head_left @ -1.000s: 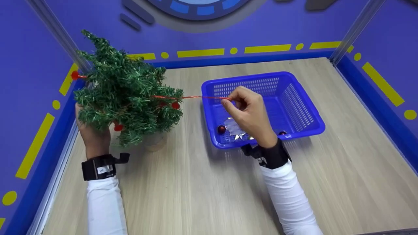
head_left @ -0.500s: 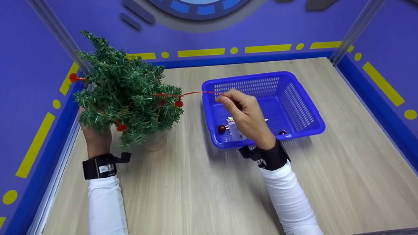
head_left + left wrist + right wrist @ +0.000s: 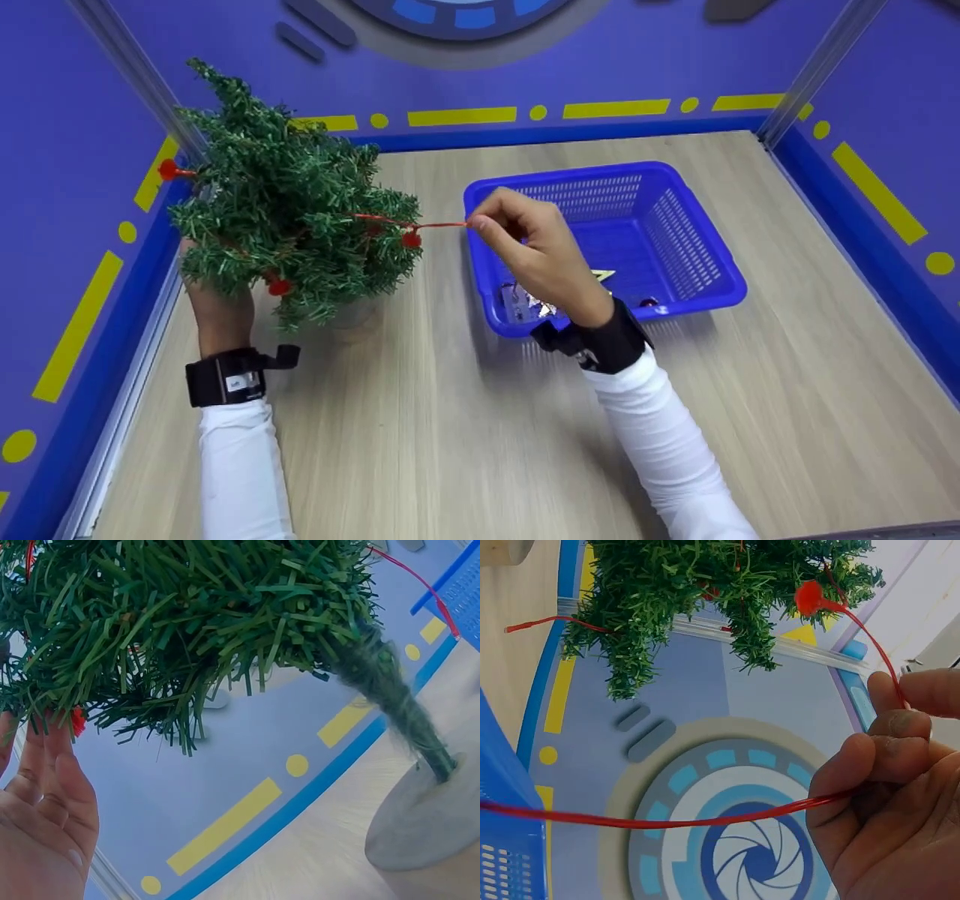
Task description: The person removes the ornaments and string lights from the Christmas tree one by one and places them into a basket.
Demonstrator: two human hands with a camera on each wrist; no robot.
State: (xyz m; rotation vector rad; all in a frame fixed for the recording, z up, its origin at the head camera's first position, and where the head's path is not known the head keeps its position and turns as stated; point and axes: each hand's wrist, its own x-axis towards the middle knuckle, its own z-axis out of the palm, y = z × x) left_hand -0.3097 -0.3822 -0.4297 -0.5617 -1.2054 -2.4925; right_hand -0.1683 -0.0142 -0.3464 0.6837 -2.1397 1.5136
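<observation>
A small green artificial Christmas tree (image 3: 292, 202) leans to the left on its pale round base (image 3: 420, 832). My right hand (image 3: 544, 251) pinches a thin red cord (image 3: 441, 225) between thumb and fingers, over the basket's left part. The cord runs level into the branches beside a red round tab (image 3: 411, 238). In the right wrist view a length of cord (image 3: 667, 824) also trails leftward from my curled fingers. My left hand (image 3: 221, 315) is at the tree's left underside, its extended fingers (image 3: 30, 765) touching the lower branches; foliage hides the fingertips.
A blue plastic basket (image 3: 694, 244) stands right of the tree, partly behind my right hand. Inside lie a dark red ball (image 3: 649, 302), a yellow-edged piece (image 3: 602, 275) and shiny small items. Blue panels (image 3: 480, 82) enclose the wooden table (image 3: 450, 420).
My right hand has moved left toward the tree, still pinching the cord, and the stretch between hand and branches has shortened. My left hand has stayed almost in place.
</observation>
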